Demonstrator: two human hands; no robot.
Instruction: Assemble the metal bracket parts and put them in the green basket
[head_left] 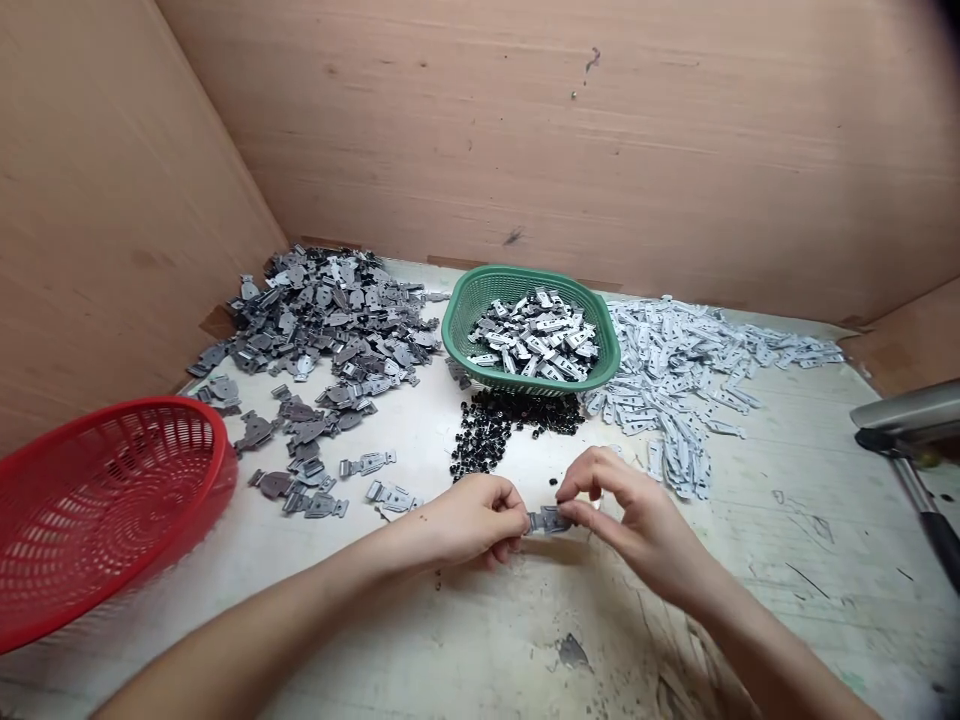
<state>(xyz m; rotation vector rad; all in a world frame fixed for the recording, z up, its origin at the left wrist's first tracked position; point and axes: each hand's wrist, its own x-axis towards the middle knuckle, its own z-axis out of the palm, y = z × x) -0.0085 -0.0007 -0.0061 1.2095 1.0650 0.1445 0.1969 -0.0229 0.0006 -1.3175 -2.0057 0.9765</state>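
Note:
My left hand [484, 518] is closed, thumb and curled fingers pinching the left end of a small grey stamped metal plate [550, 519] just above the table. From the other side, my right hand [630, 515] brings thumb and index finger together at the plate's right end. A small dark part [560, 504] shows at those fingertips, mostly hidden. Beyond the hands lies a heap of small black parts [480, 432], with one lone black piece [553, 481] nearer the plate. Several similar metal plates [394, 496] lie left of my hands.
A green basket [456, 350] holds whitish metal pieces behind the black parts. Grey plates [330, 310] are heaped at back left, pale metal strips [675, 360] at back right. A red basket [217, 440] stands left; a metal tool arm [907, 415] juts in right. Board walls [525, 130] enclose the table.

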